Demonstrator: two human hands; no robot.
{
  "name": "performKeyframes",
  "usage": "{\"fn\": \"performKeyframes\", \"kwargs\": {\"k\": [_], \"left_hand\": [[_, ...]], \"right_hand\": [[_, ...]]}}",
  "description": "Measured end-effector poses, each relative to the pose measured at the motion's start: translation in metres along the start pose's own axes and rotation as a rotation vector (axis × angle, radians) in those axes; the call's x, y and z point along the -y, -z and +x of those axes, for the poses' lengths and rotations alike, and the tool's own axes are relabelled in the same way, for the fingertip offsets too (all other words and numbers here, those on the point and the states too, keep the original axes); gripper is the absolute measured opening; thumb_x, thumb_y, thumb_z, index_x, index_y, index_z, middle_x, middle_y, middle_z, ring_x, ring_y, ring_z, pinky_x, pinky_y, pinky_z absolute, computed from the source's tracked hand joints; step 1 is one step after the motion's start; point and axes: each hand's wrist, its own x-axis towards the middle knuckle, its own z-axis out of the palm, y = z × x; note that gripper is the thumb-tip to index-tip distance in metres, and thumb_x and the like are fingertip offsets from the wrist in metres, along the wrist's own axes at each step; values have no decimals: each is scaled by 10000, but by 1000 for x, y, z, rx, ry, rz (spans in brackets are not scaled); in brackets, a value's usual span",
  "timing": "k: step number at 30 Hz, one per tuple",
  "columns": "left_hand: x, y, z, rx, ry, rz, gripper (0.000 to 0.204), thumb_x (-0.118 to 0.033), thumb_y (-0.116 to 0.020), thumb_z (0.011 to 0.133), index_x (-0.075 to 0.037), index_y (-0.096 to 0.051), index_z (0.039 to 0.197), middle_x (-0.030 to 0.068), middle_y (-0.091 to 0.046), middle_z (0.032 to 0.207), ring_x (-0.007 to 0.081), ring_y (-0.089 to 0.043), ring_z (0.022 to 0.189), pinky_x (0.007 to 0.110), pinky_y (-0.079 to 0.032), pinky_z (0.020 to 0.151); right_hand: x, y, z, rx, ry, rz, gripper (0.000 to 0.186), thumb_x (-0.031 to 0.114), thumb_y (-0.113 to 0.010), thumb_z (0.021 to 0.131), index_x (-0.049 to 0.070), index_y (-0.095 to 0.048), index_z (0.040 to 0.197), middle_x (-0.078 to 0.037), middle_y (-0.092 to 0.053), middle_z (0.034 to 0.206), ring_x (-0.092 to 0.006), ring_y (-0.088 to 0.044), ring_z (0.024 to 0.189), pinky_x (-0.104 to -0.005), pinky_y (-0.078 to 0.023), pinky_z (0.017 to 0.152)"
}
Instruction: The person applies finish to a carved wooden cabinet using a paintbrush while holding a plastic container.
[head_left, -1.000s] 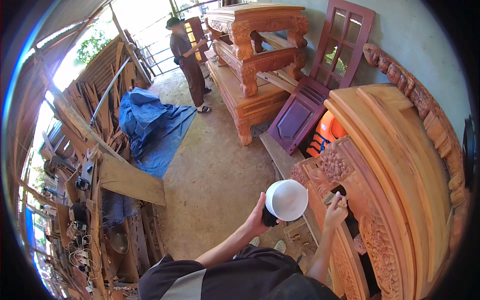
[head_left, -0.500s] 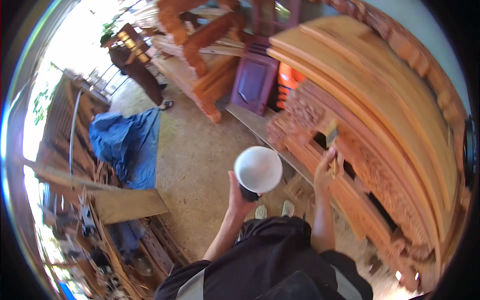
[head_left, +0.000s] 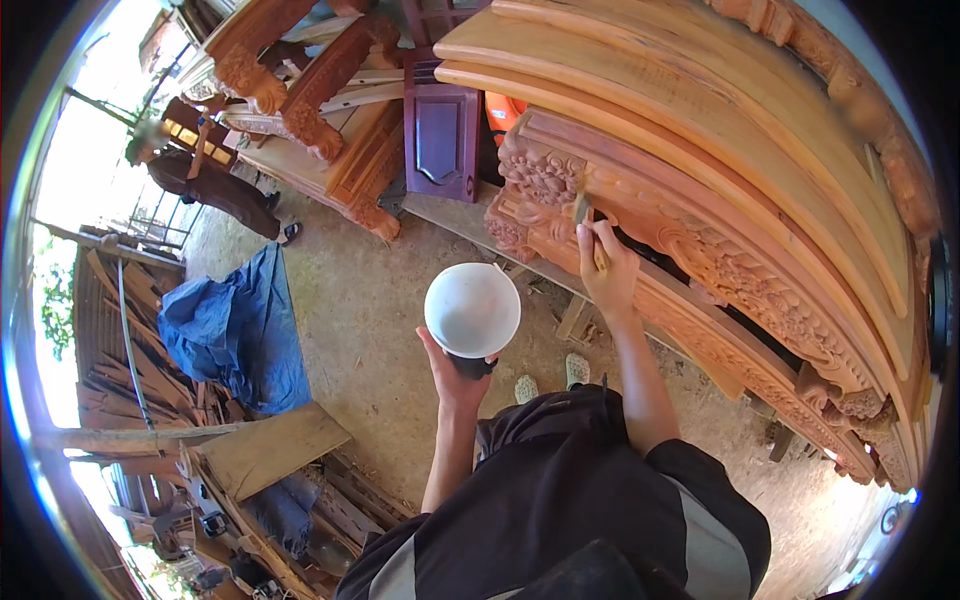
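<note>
Nothing legible as text, number or sign on the white bowl (head_left: 473, 308), the brush (head_left: 581, 208) or the carved panel (head_left: 715, 262). Perhaps a small pale mark on the orange item (head_left: 506, 112) tucked beside the purple door (head_left: 444, 145), though too small and too much hidden to read. Likewise nothing to be read on the dark shirt (head_left: 560, 480) with its grey side panels or on the blue tarp (head_left: 225, 325).
</note>
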Motion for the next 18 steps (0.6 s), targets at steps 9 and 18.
{"fn": "performKeyframes", "kwargs": {"k": [9, 18], "left_hand": [[1, 2, 7, 63, -7, -87, 707, -704, -356, 988, -158, -452, 1427, 112, -598, 1272, 240, -628, 874, 351, -504, 600], [2, -5, 10, -8, -15, -67, 706, -713, -364, 980, -165, -472, 1411, 105, -615, 1246, 240, -627, 869, 360, -494, 593]], "right_hand": [[-2, 6, 17, 327, 15, -243, 90, 166, -666, 960, 100, -640, 904, -93, -653, 653, -289, -660, 588, -379, -487, 532], [0, 11, 24, -23, 71, 1, 146, 229, -684, 952, 107, -639, 886, -112, -668, 703, -305, -671, 619, -385, -488, 522]]}}
